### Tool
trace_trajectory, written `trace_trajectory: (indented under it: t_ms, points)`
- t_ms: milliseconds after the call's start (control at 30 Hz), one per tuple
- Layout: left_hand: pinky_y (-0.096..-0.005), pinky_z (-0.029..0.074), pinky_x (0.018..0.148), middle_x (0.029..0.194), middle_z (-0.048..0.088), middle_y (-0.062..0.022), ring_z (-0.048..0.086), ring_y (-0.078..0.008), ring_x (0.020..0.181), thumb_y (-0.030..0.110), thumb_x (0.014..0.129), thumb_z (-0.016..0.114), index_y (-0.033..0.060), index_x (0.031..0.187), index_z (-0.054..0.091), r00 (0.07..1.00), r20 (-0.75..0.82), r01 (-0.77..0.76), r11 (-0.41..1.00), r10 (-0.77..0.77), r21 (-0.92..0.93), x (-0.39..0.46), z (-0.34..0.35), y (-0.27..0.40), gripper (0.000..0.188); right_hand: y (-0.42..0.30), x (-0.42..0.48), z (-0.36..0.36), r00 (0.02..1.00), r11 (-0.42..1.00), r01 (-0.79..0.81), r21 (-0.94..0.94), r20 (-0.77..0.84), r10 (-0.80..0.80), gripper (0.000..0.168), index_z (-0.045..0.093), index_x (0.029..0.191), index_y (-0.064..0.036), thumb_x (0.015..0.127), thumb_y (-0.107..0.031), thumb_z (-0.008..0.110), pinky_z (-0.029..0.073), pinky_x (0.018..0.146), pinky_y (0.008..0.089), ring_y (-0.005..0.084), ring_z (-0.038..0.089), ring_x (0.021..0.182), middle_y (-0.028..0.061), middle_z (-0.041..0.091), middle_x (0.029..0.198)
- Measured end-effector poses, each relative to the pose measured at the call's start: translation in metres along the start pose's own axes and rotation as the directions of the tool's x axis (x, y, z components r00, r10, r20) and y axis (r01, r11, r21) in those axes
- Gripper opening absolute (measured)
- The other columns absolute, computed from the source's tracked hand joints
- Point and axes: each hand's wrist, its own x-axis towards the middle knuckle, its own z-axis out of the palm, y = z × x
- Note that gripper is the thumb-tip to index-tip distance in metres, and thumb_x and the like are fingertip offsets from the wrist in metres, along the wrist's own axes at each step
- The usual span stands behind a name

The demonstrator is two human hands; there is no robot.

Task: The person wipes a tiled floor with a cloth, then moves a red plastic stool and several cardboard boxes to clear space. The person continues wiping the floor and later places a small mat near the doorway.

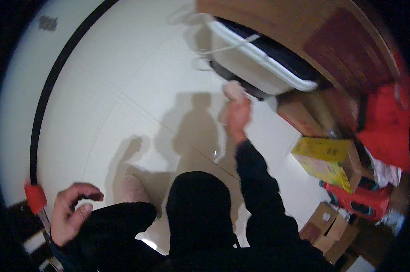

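Note:
My right hand (239,114) reaches forward over the tiled floor with a crumpled pale pink thing (234,90), perhaps a cloth or tissue, in its fingers. Just beyond it stands a light-coloured bin or tub (245,57) with a white rim and a dark base, blurred. My left hand (74,210) is raised at the lower left, its fingers curved and apart, with nothing in it. Close to its left is a red sleeve or fitting (35,198) above a metal rod. A pink slipper or shoe (134,189) shows on the floor between my arms.
Cardboard boxes (347,44) line the upper right. A yellow box (322,149), a red package (374,204) and an open carton (322,217) lie to the right. A red bag (386,125) hangs or stands behind them. A black skirting strip (43,102) edges the floor on the left.

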Motion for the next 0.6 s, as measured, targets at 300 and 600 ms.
trace_trajectory:
  t_ms: [300,600]
  points:
    - [-0.0324,0.053,0.087,0.1,0.068,-0.0081,0.065,-0.0166,0.09,0.025,0.105,0.056,0.0028,0.119,0.06,0.931,-0.225,0.163,0.88,-0.286,-0.446,0.06,-0.027,-0.192,0.027,0.036,-0.038,-0.069,0.948,0.922,0.217,-0.32,0.295,-0.12,0.058,0.06,0.136,-0.011,0.088,-0.042,0.067,0.043,0.1,0.0527,0.0395,0.05,0.126,0.019,0.052,0.14]
    - [-0.0319,0.053,0.082,0.108,0.066,-0.0076,0.064,-0.0171,0.093,0.013,0.1,0.058,0.0027,0.118,0.06,0.828,-0.193,0.408,0.801,-0.527,-0.438,0.04,0.013,-0.369,0.021,0.061,-0.024,-0.043,0.868,0.821,0.466,-0.33,0.351,-0.351,0.067,0.054,0.145,-0.016,0.086,-0.044,0.071,0.025,0.116,0.0564,0.0446,0.035,0.141,0.0237,0.043,0.151]
